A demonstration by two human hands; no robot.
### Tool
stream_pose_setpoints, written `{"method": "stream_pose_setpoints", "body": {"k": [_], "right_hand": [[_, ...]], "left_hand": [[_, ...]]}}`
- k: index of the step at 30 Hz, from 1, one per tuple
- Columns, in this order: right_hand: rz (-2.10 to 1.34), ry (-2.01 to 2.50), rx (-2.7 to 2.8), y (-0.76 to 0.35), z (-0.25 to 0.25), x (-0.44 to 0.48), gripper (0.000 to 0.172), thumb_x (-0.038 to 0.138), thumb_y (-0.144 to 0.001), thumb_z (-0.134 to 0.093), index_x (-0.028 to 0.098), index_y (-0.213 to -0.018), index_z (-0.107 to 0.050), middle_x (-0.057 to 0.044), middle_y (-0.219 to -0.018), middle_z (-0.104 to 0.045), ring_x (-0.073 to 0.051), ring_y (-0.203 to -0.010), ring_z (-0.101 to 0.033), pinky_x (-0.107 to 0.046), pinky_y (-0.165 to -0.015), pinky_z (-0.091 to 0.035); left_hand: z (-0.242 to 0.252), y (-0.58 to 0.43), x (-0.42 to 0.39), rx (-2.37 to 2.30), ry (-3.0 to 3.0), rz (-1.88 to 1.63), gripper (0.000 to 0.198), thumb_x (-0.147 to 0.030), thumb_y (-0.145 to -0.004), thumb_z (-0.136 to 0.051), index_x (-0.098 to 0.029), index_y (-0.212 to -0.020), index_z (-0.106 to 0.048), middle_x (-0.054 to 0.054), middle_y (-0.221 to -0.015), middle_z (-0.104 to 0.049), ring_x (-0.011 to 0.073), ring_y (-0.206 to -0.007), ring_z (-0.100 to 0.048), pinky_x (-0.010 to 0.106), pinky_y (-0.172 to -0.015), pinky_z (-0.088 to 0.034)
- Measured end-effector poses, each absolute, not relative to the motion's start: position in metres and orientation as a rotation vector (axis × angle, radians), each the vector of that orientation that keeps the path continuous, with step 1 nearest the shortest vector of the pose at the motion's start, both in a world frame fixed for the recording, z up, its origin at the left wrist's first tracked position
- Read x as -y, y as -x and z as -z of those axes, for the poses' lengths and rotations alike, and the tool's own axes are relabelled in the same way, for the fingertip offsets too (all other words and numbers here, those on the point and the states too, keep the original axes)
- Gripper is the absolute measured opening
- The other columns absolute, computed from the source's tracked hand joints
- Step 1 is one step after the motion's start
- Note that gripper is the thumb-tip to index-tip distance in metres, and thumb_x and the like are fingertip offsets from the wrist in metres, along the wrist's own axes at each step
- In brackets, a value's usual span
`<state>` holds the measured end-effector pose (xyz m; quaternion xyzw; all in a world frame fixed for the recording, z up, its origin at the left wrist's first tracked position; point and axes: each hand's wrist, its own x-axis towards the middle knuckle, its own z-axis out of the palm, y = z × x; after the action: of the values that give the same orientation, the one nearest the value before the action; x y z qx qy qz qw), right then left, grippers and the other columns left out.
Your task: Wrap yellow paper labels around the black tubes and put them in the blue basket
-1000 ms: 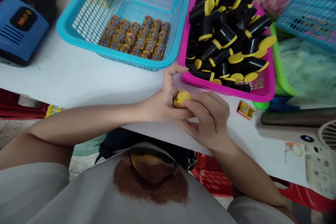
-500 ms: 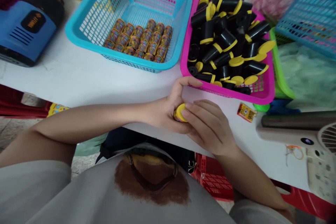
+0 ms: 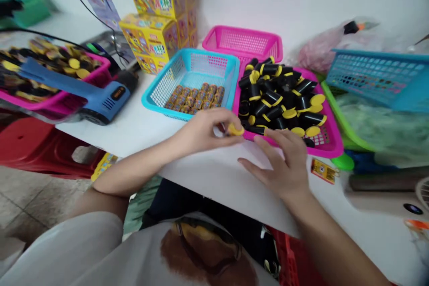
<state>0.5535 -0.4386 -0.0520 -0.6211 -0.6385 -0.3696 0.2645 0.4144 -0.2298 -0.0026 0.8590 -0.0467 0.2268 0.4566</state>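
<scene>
Between the thumb and fingers of my left hand (image 3: 208, 130) is a small yellow-capped container (image 3: 236, 130), its lid facing right and its body mostly hidden by the fingers. My right hand (image 3: 283, 163) is apart from it, fingers spread and nothing visible in them, over the front rim of a pink basket (image 3: 335, 145). Black canisters with yellow lids (image 3: 271, 97) fill that basket in a loose heap. Left of it, a blue basket (image 3: 152, 102) holds rows of small printed containers (image 3: 197, 97) standing close together.
A blue heat gun (image 3: 107, 100) lies at the left beside another full pink basket (image 3: 103, 69). Yellow boxes (image 3: 150, 38) are stacked behind. To the right are a printed tag (image 3: 323, 170), a green basket (image 3: 348, 123) with bags and a pale fan-like device (image 3: 378, 199).
My right hand has let go of the yellow-capped container and moved right, its fingers opening. The left hand keeps the container. The head view has tilted up, showing more of the wall and boxes.
</scene>
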Motion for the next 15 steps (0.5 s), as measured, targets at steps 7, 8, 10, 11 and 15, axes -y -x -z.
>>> {"method": "stream_pose_setpoints", "body": {"k": [7, 8, 10, 11, 15], "right_hand": [[1.000, 2.109, 1.246, -0.603, 0.055, 0.444, 0.033, 0.036, -0.098, -0.064, 0.020, -0.126, -0.074, -0.019, -0.127, -0.070, -0.041, -0.124, -0.059, -0.058, -0.107, -0.051], [0.952, 2.155, 1.219, -0.605, 0.056, 0.444, 0.032, 0.037, -0.100, -0.061, 0.020, -0.124, -0.075, -0.018, -0.126, -0.070, -0.040, -0.123, -0.060, -0.057, -0.106, -0.051], [0.862, 2.237, 1.193, -0.606, 0.058, 0.441, 0.033, 0.037, -0.102, -0.056, 0.020, -0.119, -0.078, -0.016, -0.123, -0.072, -0.038, -0.121, -0.061, -0.055, -0.103, -0.052], [0.835, 2.260, 1.188, -0.605, 0.058, 0.440, 0.033, 0.037, -0.103, -0.054, 0.019, -0.117, -0.079, -0.015, -0.123, -0.073, -0.037, -0.120, -0.062, -0.054, -0.102, -0.053], [0.786, 2.266, 1.170, -0.602, 0.056, 0.437, 0.033, 0.035, -0.101, -0.054, 0.020, -0.114, -0.080, -0.013, -0.120, -0.075, -0.034, -0.118, -0.063, -0.050, -0.101, -0.053]], "left_hand": [[-0.031, -0.488, 0.091, -0.684, -2.520, -0.463, 0.012, -0.025, -0.081, -0.082, -0.016, -0.077, -0.075, 0.002, -0.071, -0.074, 0.0175, -0.078, -0.071, 0.033, -0.084, -0.056], [-0.027, -0.499, 0.077, -0.752, -2.569, -0.392, 0.014, -0.025, -0.081, -0.082, -0.016, -0.074, -0.074, 0.001, -0.065, -0.071, 0.0178, -0.078, -0.070, 0.033, -0.086, -0.056], [-0.018, -0.514, 0.060, -0.780, -2.621, -0.325, 0.020, -0.031, -0.082, -0.080, -0.013, -0.075, -0.074, -0.002, -0.058, -0.065, 0.0158, -0.083, -0.069, 0.030, -0.091, -0.054], [-0.013, -0.519, 0.057, -0.773, -2.635, -0.308, 0.024, -0.034, -0.083, -0.079, -0.012, -0.076, -0.074, -0.002, -0.056, -0.063, 0.0151, -0.085, -0.069, 0.029, -0.093, -0.053], [0.001, -0.522, 0.060, -0.829, -2.673, -0.199, 0.027, -0.034, -0.083, -0.081, -0.009, -0.074, -0.073, 0.004, -0.060, -0.066, 0.0228, -0.090, -0.071, 0.037, -0.095, -0.054]]}}
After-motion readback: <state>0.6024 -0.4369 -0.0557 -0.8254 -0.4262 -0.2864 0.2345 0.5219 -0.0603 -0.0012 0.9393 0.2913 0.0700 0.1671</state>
